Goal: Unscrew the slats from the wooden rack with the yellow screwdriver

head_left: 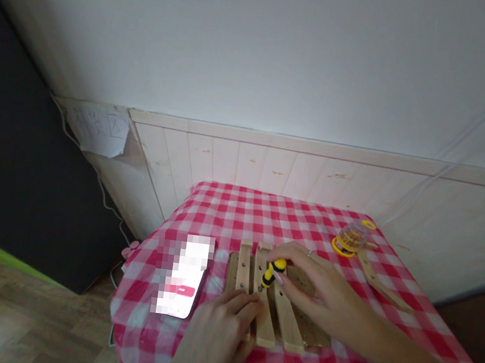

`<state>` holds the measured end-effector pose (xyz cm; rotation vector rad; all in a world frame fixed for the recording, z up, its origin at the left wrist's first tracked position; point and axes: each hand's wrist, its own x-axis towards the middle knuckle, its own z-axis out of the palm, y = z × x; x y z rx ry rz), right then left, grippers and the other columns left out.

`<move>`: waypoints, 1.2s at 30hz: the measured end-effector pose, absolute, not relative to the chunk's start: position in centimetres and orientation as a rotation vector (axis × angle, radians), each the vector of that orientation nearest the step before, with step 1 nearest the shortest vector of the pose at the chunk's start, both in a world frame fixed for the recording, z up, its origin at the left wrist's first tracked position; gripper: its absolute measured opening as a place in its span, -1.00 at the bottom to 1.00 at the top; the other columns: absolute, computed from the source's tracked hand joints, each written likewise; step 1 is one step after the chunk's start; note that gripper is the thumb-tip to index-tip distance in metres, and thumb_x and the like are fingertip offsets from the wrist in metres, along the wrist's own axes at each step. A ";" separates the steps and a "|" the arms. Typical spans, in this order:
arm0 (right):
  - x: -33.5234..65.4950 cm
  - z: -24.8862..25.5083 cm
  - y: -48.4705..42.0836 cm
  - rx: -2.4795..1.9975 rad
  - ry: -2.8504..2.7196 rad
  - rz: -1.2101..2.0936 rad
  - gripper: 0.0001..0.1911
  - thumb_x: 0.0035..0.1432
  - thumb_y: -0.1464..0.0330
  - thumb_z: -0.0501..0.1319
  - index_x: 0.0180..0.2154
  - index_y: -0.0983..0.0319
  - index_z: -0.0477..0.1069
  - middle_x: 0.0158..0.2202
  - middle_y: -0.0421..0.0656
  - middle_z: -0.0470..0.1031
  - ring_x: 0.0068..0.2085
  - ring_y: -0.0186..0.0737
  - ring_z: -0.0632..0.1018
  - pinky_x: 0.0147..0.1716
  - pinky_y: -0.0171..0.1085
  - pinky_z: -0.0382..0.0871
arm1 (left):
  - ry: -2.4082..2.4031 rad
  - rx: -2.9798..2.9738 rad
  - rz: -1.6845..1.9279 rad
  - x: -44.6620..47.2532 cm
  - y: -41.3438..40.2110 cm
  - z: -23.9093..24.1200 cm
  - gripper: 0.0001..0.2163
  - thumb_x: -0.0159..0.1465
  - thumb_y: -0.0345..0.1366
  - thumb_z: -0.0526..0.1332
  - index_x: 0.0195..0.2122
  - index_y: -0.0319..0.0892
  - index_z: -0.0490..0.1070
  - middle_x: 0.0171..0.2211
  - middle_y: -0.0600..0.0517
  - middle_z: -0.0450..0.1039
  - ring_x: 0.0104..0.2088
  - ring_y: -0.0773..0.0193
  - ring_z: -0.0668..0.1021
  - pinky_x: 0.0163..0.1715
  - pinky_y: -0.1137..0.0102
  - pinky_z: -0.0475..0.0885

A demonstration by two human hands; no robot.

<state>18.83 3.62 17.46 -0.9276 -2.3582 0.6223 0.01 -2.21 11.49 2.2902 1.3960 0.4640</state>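
Note:
A small wooden slatted piece (267,320) lies on a table covered with a red and white checked cloth (239,210). My right hand (322,288) grips a short yellow and black screwdriver (273,270), its tip down on one of the slats. My left hand (224,329) rests flat on the near left slats, fingers pressing on the wood.
A phone (186,283) with a lit screen lies left of the wood. A round yellow screwdriver bit case (350,238) and a loose wooden strip (378,279) sit at the right. A white panelled wall stands behind; the floor drops away on the left.

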 end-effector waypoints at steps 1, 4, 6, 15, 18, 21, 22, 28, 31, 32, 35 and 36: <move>18.7 17.3 3.5 -0.930 -2.343 0.631 -0.80 0.34 0.42 0.06 -0.05 0.13 0.36 -0.06 -0.09 0.55 -0.05 -0.18 0.59 -0.09 -0.20 0.50 | 1.395 2.285 0.464 0.0 -2.2 11.5 -0.50 0.06 -0.69 0.16 -0.01 -0.15 0.51 0.05 -0.01 0.55 0.05 0.10 0.56 0.06 0.25 0.49; 18.1 16.4 3.5 -0.972 -2.361 0.558 -0.77 0.35 0.43 0.04 0.00 0.15 0.32 -0.04 -0.06 0.55 -0.04 -0.14 0.58 -0.08 -0.14 0.50 | 1.394 2.274 0.472 0.0 -2.2 11.6 -0.51 0.08 -0.69 0.16 -0.02 -0.15 0.52 0.05 0.00 0.55 0.04 0.10 0.56 0.04 0.27 0.50; 17.8 15.8 3.6 -0.958 -2.405 0.432 -0.79 0.34 0.41 0.07 -0.01 0.19 0.32 -0.05 -0.02 0.54 -0.03 -0.08 0.58 -0.09 -0.07 0.51 | 1.395 2.278 0.474 -0.1 -2.2 11.6 -0.51 0.08 -0.68 0.16 -0.01 -0.15 0.52 0.05 -0.01 0.55 0.04 0.09 0.56 0.03 0.27 0.50; 17.2 14.5 4.3 -0.842 -2.386 0.078 -0.82 0.37 0.36 0.10 -0.15 0.22 0.48 -0.22 -0.06 0.48 -0.24 -0.18 0.59 -0.29 -0.22 0.57 | 1.386 2.288 0.470 -0.2 -2.2 11.3 -0.50 0.07 -0.68 0.16 -0.01 -0.14 0.52 0.06 -0.02 0.54 0.03 0.08 0.56 0.01 0.24 0.52; 17.6 15.1 4.3 -0.818 -2.442 0.131 -0.70 0.37 0.44 0.02 0.02 0.21 0.44 -0.15 -0.05 0.50 -0.15 -0.19 0.59 -0.19 -0.23 0.57 | 1.383 2.288 0.462 -0.3 -2.1 11.4 -0.51 0.08 -0.67 0.17 -0.01 -0.13 0.52 0.07 -0.01 0.54 0.04 0.09 0.56 0.01 0.25 0.52; 18.3 15.7 4.1 -0.807 -2.539 0.098 -0.53 0.34 0.50 -0.03 0.22 0.18 0.29 -0.04 0.00 0.49 -0.11 -0.15 0.59 -0.20 -0.20 0.58 | 1.379 2.297 0.457 -0.3 -2.1 11.4 -0.51 0.08 -0.67 0.19 0.01 -0.14 0.51 0.07 -0.02 0.54 0.05 0.10 0.56 0.03 0.26 0.51; 18.6 15.8 4.1 -0.806 -2.563 0.079 -0.49 0.32 0.50 -0.04 0.25 0.17 0.25 -0.01 0.01 0.49 -0.10 -0.14 0.60 -0.21 -0.19 0.58 | 1.377 2.302 0.463 -0.3 -2.1 11.3 -0.51 0.08 -0.67 0.19 0.02 -0.14 0.50 0.07 -0.02 0.54 0.04 0.10 0.56 0.03 0.26 0.51; 18.5 15.4 3.7 -0.861 -2.499 0.171 -0.68 0.34 0.39 0.03 0.08 0.23 0.35 -0.06 0.01 0.56 -0.07 -0.08 0.59 -0.17 -0.12 0.54 | 1.387 2.306 0.488 -0.3 -2.3 10.9 -0.50 0.09 -0.67 0.21 0.04 -0.13 0.49 0.09 -0.01 0.52 0.07 0.09 0.55 0.06 0.23 0.49; 18.1 14.8 3.7 -0.894 -2.428 0.201 -0.80 0.35 0.32 0.06 -0.19 0.23 0.43 -0.26 -0.05 0.55 -0.20 -0.09 0.59 -0.28 -0.15 0.52 | 1.389 2.305 0.472 -0.3 -2.3 11.0 -0.48 0.09 -0.67 0.20 0.06 -0.14 0.48 0.11 -0.02 0.50 0.08 0.10 0.54 0.07 0.23 0.48; 18.0 14.8 3.7 -0.902 -2.403 0.209 -0.77 0.36 0.31 0.06 -0.27 0.22 0.44 -0.28 -0.06 0.53 -0.22 -0.11 0.58 -0.30 -0.16 0.52 | 1.385 2.301 0.465 -0.2 -2.3 11.1 -0.48 0.09 -0.67 0.20 0.06 -0.14 0.48 0.10 -0.02 0.51 0.07 0.10 0.54 0.07 0.24 0.48; 17.8 15.0 3.7 -0.961 -2.350 0.210 -0.65 0.40 0.27 0.01 -0.31 0.20 0.51 -0.25 -0.06 0.44 -0.27 -0.18 0.56 -0.34 -0.20 0.50 | 1.375 2.281 0.459 -0.2 -2.2 11.5 -0.48 0.08 -0.69 0.17 0.04 -0.15 0.49 0.07 0.00 0.54 0.06 0.11 0.55 0.06 0.25 0.49; 17.8 15.2 3.8 -0.996 -2.347 0.198 -0.62 0.41 0.26 -0.02 -0.25 0.19 0.54 -0.26 -0.07 0.42 -0.31 -0.20 0.55 -0.37 -0.21 0.49 | 1.376 2.274 0.463 -0.2 -2.2 11.5 -0.48 0.08 -0.69 0.16 0.04 -0.16 0.49 0.06 0.00 0.54 0.06 0.11 0.55 0.06 0.25 0.49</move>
